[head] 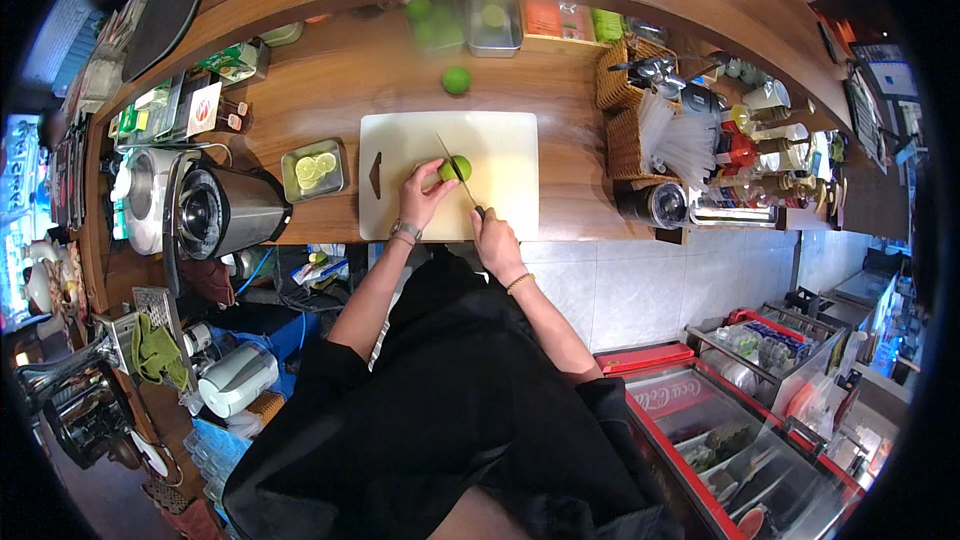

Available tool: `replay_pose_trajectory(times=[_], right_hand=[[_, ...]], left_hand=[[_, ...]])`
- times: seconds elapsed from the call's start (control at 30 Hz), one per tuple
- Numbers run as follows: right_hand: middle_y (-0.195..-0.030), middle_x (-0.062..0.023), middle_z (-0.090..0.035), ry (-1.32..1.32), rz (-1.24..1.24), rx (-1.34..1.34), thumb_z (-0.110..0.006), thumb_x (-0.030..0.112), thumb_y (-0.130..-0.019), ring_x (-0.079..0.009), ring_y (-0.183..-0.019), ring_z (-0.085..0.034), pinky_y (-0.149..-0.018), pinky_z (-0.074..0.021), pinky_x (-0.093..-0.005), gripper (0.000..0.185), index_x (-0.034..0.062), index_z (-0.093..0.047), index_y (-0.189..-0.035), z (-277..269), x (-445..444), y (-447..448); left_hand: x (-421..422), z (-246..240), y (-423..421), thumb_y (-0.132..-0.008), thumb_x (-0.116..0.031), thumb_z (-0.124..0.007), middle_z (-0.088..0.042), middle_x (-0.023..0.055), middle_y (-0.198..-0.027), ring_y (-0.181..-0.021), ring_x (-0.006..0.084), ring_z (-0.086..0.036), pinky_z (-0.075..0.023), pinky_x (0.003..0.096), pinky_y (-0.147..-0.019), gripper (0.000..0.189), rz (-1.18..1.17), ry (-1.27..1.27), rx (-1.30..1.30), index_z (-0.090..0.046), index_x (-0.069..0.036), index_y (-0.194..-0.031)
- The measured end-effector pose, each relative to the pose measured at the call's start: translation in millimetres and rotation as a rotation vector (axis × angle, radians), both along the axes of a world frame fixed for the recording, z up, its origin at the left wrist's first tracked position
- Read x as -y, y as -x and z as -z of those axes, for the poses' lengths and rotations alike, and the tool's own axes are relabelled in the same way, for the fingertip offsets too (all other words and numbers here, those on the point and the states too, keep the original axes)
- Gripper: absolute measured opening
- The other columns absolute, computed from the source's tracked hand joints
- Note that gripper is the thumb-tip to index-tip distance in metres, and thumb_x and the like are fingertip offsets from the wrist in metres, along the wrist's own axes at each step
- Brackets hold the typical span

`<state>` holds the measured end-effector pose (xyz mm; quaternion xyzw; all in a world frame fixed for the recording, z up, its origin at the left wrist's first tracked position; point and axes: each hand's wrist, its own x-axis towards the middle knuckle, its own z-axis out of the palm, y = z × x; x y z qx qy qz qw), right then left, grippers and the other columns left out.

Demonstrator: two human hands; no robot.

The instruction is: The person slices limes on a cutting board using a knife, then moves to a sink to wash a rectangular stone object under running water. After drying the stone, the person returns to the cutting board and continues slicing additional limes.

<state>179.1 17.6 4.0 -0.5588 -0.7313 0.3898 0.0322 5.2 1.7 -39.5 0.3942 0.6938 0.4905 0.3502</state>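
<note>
A white plastic cutting board (495,142) lies on the wooden counter before me. Over it, my left hand (422,193) steadies a green lime (463,167) with its fingertips. My right hand (496,240) grips the dark handle of a kitchen knife (448,148), whose blade rests across the lime near its middle; how deep the edge sits cannot be told. Left of the board stands a small metal container (291,178) holding several lime slices (309,169). Another whole lime (456,80) sits just beyond the board's far edge.
At the counter's back are a container of limes (436,28) and a metal tub (493,45). A steel appliance (251,202) stands at the left. Wicker baskets (624,146) with wrapped straws (667,131), a black cup (645,204) and several bottles stand at the right.
</note>
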Motion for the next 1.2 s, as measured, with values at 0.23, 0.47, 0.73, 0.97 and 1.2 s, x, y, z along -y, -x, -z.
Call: replay_pose_trajectory(times=[0.23, 0.47, 0.73, 0.97, 1.2], right_hand=[[-0.077, -0.0325, -0.063, 0.001, 0.022, -0.065, -0.045, 0.036, -0.102, -0.0506, -0.079, -0.063, -0.071, -0.0507, -0.0563, 0.043, -0.0052, -0.055, -0.097, 19, 0, -4], [-0.087, -0.03, -0.064, 0.088, 0.058, -0.235, -0.043, 0.036, -0.103, -0.046, -0.088, -0.063, -0.077, -0.0491, -0.0482, 0.043, -0.0048, -0.058, -0.105, 6, -12, -19], [-0.069, -0.0249, -0.06, 0.117, 0.211, -0.297, -0.042, 0.034, -0.104, -0.0376, -0.067, -0.064, -0.061, -0.0475, -0.0447, 0.042, -0.0047, -0.056, -0.1, -33, -26, -68], [-0.052, -0.0013, -0.045, 0.1, 0.354, -0.323, -0.037, 0.045, -0.105, -0.0101, -0.04, -0.044, -0.037, -0.0357, -0.0289, 0.05, 0.003, -0.052, -0.083, -11, 11, -125], [-0.053, 0.0015, -0.044, 0.184, 0.484, -0.332, -0.038, 0.044, -0.105, -0.0079, -0.041, -0.043, -0.038, -0.0339, -0.0265, 0.047, 0.0054, -0.05, -0.081, -10, 36, -142]], left_hand=[[10, 10, -8, -0.078, -0.002, -0.079, -0.056, 0.0107, -0.12, -0.106, 0.0231, -0.064, -0.0591, 0.0361, -0.089, 0.049, 0.049, -0.194, -0.083, -0.054, -0.001, -0.12], [28, 15, 3, -0.074, -0.008, -0.083, -0.052, 0.0129, -0.122, -0.109, 0.0251, -0.06, -0.059, 0.0361, -0.086, 0.063, 0.038, -0.128, -0.179, -0.048, -0.003, -0.126], [-3, -1, 2, -0.074, -0.03, -0.081, -0.049, 0.0194, -0.125, -0.114, 0.0379, -0.053, -0.0507, 0.0453, -0.093, 0.086, 0.245, -0.049, -0.595, -0.035, -0.01, -0.143], [-60, -22, -13, -0.08, -0.04, -0.071, -0.046, 0.0172, -0.124, -0.11, 0.0383, -0.055, -0.051, 0.0479, -0.087, 0.074, 0.483, 0.187, -0.733, -0.039, -0.015, -0.142], [-99, -16, 1, -0.083, -0.042, -0.068, -0.049, 0.0169, -0.117, -0.1, 0.0393, -0.06, -0.0527, 0.0496, -0.08, 0.055, 0.623, 0.181, -0.75, -0.05, -0.011, -0.125]])
